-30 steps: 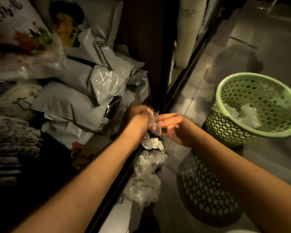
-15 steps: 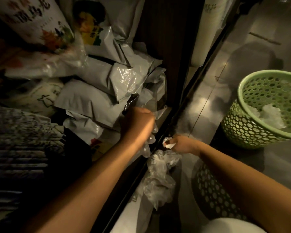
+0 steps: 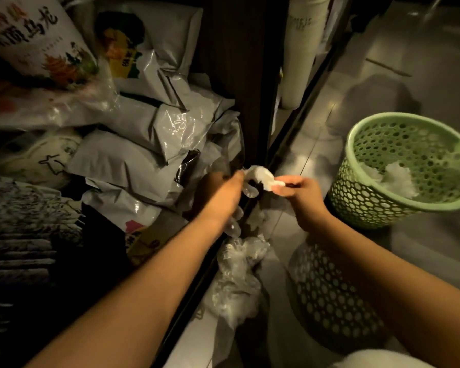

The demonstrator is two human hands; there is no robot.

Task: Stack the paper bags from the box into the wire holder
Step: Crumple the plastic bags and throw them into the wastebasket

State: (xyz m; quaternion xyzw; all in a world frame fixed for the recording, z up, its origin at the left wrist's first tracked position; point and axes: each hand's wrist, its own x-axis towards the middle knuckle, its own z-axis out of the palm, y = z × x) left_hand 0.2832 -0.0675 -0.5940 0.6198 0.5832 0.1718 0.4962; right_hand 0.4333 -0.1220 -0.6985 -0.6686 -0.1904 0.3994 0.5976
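Note:
My left hand [image 3: 221,197] grips clear thin plastic [image 3: 246,188] at the edge of the shelf, with more of it hanging below the fist. My right hand [image 3: 299,193] pinches the other end of a small white crumpled piece [image 3: 260,175] stretched between both hands. A green perforated basket [image 3: 377,208] stands on the floor to the right, with white crumpled material [image 3: 393,177] inside it. No paper bags, box or wire holder can be made out.
Grey plastic mailer bags [image 3: 154,144] and printed packages [image 3: 35,46] fill the shelf at left. A clump of clear plastic [image 3: 239,274] lies on the floor below my hands. A white roll [image 3: 300,49] stands behind the dark cabinet post [image 3: 239,75].
My right hand came up from the clear plastic clump on the floor with a white piece and met my left hand, which now also holds that piece. The camera shifted slightly.

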